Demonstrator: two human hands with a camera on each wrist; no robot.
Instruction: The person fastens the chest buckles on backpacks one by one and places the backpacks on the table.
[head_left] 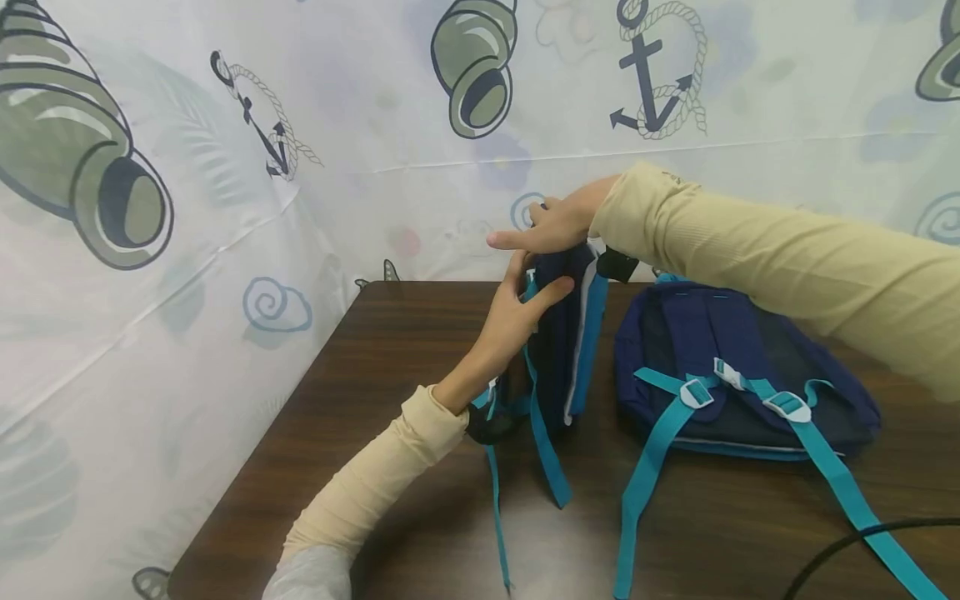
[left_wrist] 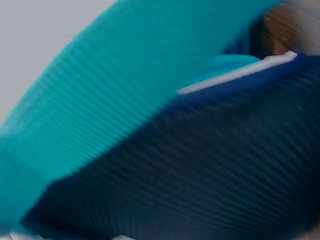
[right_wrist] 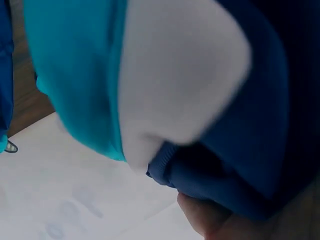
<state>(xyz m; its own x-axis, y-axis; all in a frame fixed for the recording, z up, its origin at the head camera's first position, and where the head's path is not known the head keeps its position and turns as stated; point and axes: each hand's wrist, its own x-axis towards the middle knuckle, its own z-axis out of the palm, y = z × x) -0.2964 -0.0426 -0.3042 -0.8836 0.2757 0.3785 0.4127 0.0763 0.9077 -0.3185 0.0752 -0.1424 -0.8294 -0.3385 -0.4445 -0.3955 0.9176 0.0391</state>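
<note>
A navy backpack [head_left: 553,358] with teal sides and pale piping stands on its edge on the dark wooden table. My left hand [head_left: 510,321] holds its near upper edge, thumb across the navy panel and fingers on the far left side. Over the top, my right hand [head_left: 562,227] grips the bag, its thumb pointing left. In the right wrist view a fingertip [right_wrist: 202,212] shows at a navy fold. A teal strap [left_wrist: 115,85] and dark ribbed panel [left_wrist: 215,165] fill the blurred left wrist view. Teal straps hang from the bag onto the table.
A second navy backpack [head_left: 652,350] lies to the right, its teal straps [head_left: 645,492] with white buckles trailing toward the near edge. A black cable [head_left: 847,542] crosses the lower right corner. A patterned white cloth [head_left: 337,100] hangs behind and left of the table [head_left: 315,417].
</note>
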